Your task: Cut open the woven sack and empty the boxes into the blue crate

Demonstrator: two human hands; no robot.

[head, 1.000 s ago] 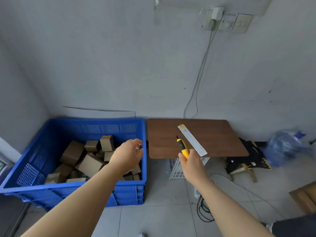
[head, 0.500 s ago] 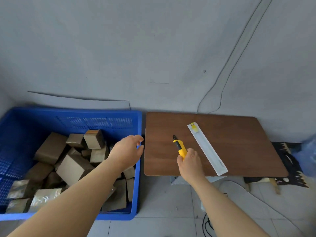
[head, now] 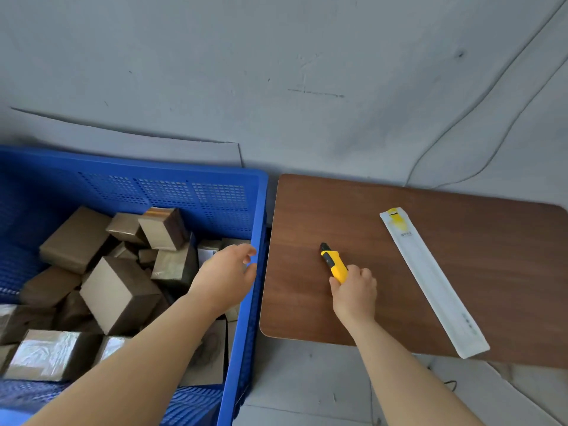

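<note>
The blue crate [head: 259, 229] fills the left of the view and holds several brown cardboard boxes [head: 118, 292], some wrapped in shiny tape. My left hand [head: 226, 276] hovers over the crate's right side, fingers loosely apart and holding nothing. My right hand [head: 355, 295] grips a yellow and black utility knife [head: 333, 262] by its rear end, with the knife low over the brown tabletop [head: 307, 216]; whether it touches the top I cannot tell. No woven sack is in view.
A long white packet with a yellow tip [head: 430, 278] lies diagonally on the tabletop, right of the knife. A grey wall rises behind, with thin cables [head: 479, 106] running down it. Grey tiled floor [head: 301, 382] shows between crate and table.
The view has closed in and tilted down onto the crate and table. My right hand with the knife now sits further in over the tabletop. My left hand stays over the crate's right side.
</note>
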